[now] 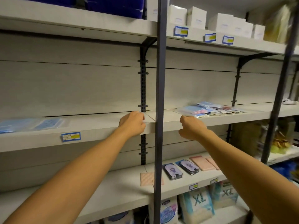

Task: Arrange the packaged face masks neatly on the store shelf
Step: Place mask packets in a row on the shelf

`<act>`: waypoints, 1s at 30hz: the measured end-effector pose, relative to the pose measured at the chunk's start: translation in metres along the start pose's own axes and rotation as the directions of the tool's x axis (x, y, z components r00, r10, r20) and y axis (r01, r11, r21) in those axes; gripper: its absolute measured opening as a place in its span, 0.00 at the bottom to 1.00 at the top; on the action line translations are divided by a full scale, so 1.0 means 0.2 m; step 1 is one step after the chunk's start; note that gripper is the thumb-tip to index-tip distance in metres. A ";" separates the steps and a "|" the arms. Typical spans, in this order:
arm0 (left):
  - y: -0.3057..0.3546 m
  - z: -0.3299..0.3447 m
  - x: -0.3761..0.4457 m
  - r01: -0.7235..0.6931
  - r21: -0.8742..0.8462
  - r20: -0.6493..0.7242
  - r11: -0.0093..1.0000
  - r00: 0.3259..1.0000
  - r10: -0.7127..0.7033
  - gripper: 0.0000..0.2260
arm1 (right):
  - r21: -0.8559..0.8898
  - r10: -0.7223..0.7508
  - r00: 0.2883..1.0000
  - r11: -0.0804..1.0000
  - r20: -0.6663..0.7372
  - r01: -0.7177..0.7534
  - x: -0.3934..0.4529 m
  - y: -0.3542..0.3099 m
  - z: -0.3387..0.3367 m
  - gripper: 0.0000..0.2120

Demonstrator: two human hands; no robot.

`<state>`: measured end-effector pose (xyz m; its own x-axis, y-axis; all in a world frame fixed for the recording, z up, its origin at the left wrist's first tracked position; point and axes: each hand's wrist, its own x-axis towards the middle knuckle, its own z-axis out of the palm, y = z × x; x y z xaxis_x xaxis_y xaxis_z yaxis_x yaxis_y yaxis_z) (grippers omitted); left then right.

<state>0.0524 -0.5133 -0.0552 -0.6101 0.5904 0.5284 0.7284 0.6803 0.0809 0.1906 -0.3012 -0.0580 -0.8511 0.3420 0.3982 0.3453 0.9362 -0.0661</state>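
Blue face masks in clear packets (32, 124) lie flat at the left end of the middle shelf (100, 125). A loose, untidy heap of blue and pink packaged masks (208, 109) lies on the same shelf to the right of the dark post. My left hand (132, 123) hovers at the shelf's front edge near the middle, fingers curled, holding nothing visible. My right hand (191, 127) is just right of the post, fingers loosely curled and empty, a short way in front of the heap.
A dark vertical post (160, 94) stands between my hands. White boxes (197, 17) line the upper shelf. The lower shelf holds dark packets (179, 169) and pink packets (203, 163). Bagged goods (195, 206) sit at the bottom. A price tag (71, 136) marks the shelf edge.
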 end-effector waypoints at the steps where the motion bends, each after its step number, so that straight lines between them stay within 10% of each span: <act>1: 0.05 0.02 0.04 -0.026 -0.023 -0.012 0.999 1.000 0.026 0.13 | -0.011 0.010 1.000 1.000 0.001 -0.010 0.01 0.06 -0.01 0.19; 14: 0.68 0.33 0.50 -0.276 -0.090 0.075 0.957 0.956 0.282 0.20 | -0.131 0.140 0.990 0.982 0.027 -0.135 0.23 0.70 0.02 0.21; 30: 0.89 0.70 1.16 -0.105 0.047 0.143 0.993 0.985 0.097 0.13 | -0.134 0.185 0.983 0.974 -0.011 -0.185 0.70 1.32 0.12 0.17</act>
<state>-0.0022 -0.1946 -0.0368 -0.5749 0.7098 0.4070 0.7728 0.6345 -0.0150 0.1539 -0.0041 -0.0419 -0.7678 0.5087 0.3895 0.5468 0.8371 -0.0156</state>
